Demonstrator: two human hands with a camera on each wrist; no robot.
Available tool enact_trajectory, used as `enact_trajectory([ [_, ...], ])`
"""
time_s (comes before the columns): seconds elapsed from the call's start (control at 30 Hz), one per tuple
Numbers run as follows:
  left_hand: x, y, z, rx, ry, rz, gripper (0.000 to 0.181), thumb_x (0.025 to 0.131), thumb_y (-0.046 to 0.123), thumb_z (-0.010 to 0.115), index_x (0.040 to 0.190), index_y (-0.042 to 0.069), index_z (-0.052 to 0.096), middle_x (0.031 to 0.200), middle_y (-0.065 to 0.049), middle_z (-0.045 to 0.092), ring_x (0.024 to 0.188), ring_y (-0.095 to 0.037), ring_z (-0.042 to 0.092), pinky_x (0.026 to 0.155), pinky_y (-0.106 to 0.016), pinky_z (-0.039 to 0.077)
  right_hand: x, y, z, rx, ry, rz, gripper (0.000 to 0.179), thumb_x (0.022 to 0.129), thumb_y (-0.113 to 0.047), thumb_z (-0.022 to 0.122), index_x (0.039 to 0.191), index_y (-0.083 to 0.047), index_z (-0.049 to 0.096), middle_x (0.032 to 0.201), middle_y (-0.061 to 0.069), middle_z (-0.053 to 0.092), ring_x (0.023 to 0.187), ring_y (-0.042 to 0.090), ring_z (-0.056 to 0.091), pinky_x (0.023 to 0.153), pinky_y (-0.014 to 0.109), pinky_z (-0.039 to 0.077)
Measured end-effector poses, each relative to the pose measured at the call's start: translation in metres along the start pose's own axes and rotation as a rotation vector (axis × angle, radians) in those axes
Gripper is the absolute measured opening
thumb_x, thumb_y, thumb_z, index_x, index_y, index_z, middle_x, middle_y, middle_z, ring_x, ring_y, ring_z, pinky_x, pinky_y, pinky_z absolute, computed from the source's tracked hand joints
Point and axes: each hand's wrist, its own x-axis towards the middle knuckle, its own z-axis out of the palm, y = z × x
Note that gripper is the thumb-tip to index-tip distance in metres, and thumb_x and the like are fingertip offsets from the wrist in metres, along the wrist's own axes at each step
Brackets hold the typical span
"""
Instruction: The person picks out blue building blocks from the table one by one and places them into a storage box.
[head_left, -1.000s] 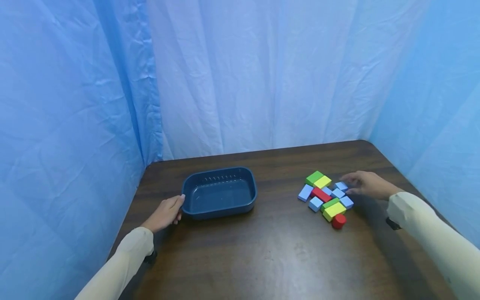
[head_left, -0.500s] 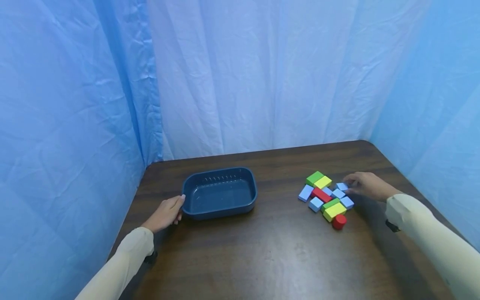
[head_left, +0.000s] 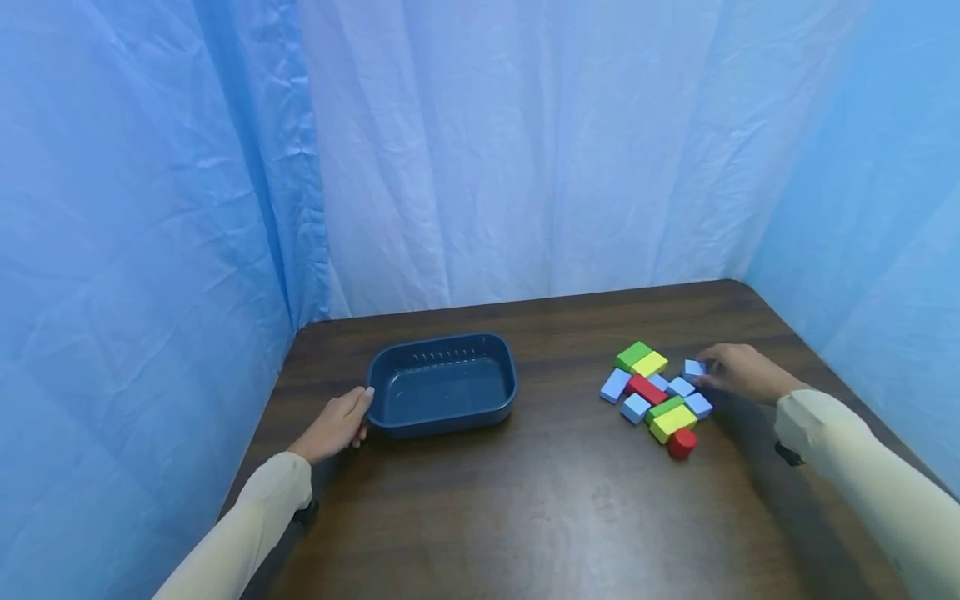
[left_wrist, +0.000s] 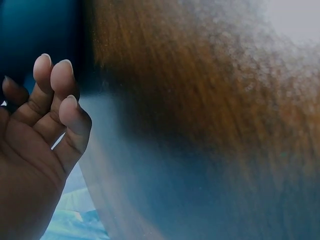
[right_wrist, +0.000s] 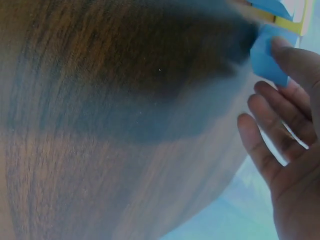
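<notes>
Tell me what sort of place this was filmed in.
Probably a curtained-off recording booth: pale blue sheeting hangs on three sides of a wood-grain table that holds a dark blue tray and colored blocks.

head view: both my sleeves (head_left: 251, 512) and the table (head_left: 540, 517) are cut off below; a blue block (head_left: 660, 382) is partly hidden behind the red block (head_left: 645, 389). left wrist: the tray (left_wrist: 37, 35) is blurred and cropped. right wrist: one of my right fingers (right_wrist: 298, 100) loses its tip behind the pinched block (right_wrist: 267, 60).
</notes>
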Motion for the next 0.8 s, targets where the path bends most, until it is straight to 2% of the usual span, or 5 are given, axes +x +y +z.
enact_trajectory([
  [0.3, -0.003, 0.000, 0.002, -0.002, -0.007, 0.016, 0.052, 0.112, 0.052, 0.029, 0.097, 0.007, 0.051, 0.073, -0.010, 0.058, 0.063, -0.027, 0.058, 0.061, -0.040, 0.052, -0.006, 0.003, -0.007, -0.012, 0.067, 0.011, 0.049, 0.089, -0.027, 0.083, 0.117, 0.010, 0.067, 0.096, 0.017, 0.072, 0.086, 0.032, 0.070, 0.077, 0.054, 0.058],
  [0.53, -0.002, 0.004, 0.004, -0.009, -0.007, 0.022, 0.052, 0.112, 0.051, 0.029, 0.094, 0.006, 0.048, 0.073, -0.012, 0.058, 0.062, -0.028, 0.057, 0.062, -0.041, 0.053, -0.007, 0.003, -0.010, -0.004, 0.125, 0.046, 0.049, 0.091, -0.024, 0.080, 0.121, 0.012, 0.064, 0.101, 0.024, 0.072, 0.090, 0.038, 0.070, 0.079, 0.058, 0.057],
  [0.8, -0.003, 0.002, 0.002, -0.012, 0.000, 0.026, 0.052, 0.112, 0.052, 0.029, 0.096, 0.007, 0.049, 0.073, -0.011, 0.058, 0.063, -0.027, 0.057, 0.062, -0.040, 0.054, 0.002, -0.006, -0.014, 0.011, 0.174, 0.027, 0.048, 0.093, -0.024, 0.079, 0.122, 0.011, 0.064, 0.103, 0.025, 0.072, 0.092, 0.040, 0.070, 0.081, 0.059, 0.056],
])
